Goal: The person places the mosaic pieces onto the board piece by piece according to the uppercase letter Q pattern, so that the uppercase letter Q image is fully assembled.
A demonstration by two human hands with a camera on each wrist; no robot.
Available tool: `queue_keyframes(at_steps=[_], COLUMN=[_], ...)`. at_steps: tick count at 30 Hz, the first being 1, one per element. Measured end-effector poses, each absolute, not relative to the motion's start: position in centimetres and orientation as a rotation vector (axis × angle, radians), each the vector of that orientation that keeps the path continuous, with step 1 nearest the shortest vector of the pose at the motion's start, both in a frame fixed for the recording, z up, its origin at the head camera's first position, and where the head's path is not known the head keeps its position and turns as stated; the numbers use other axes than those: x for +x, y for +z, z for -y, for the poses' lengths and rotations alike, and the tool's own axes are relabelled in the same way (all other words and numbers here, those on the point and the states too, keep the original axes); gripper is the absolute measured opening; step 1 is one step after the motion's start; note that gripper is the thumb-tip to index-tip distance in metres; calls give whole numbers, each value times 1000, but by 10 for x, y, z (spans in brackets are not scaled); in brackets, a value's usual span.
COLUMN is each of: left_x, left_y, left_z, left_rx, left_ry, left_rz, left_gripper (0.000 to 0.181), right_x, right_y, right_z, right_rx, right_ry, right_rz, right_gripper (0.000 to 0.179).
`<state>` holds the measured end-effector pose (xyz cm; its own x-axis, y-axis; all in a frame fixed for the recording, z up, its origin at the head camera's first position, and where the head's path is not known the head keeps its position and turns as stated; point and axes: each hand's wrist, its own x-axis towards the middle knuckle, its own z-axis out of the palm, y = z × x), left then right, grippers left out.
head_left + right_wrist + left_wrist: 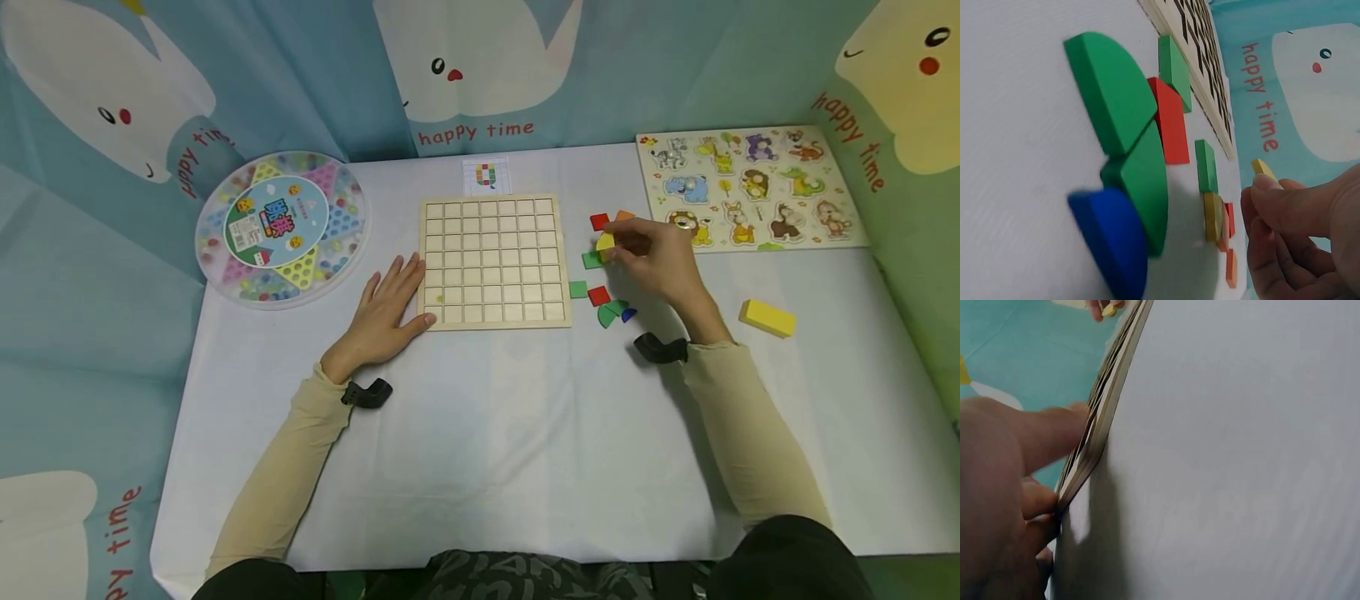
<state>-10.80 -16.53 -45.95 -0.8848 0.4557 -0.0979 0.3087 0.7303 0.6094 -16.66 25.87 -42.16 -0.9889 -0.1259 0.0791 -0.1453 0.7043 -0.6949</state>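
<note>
The right hand [663, 260] pinches a yellow block [1262, 167]; the squarish board [493, 263] lies leftward, its left edge touched by the left hand [385, 318], fingers spread.

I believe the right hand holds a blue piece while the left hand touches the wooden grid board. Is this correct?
Not the colour: the right wrist view shows the right hand holding a yellow piece. The left hand does touch the wooden grid board.
</note>
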Motion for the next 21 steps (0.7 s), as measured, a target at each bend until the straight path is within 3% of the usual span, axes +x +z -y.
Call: queue_keyframes(at_steps=[8,21], left_x=[-111,-111], left_y=[-459,-459], left_z=[170,171], left_rx=[613,623], left_ry=[970,1057], left_rz=[-2659,-2675], left_gripper=[70,71], right_x=[-181,-205], right_y=[-427,-429], right_z=[-239,-196], right_rx=[286,421], right_ry=[1261,1314], right_rz=[2803,2814], right_gripper=[27,29])
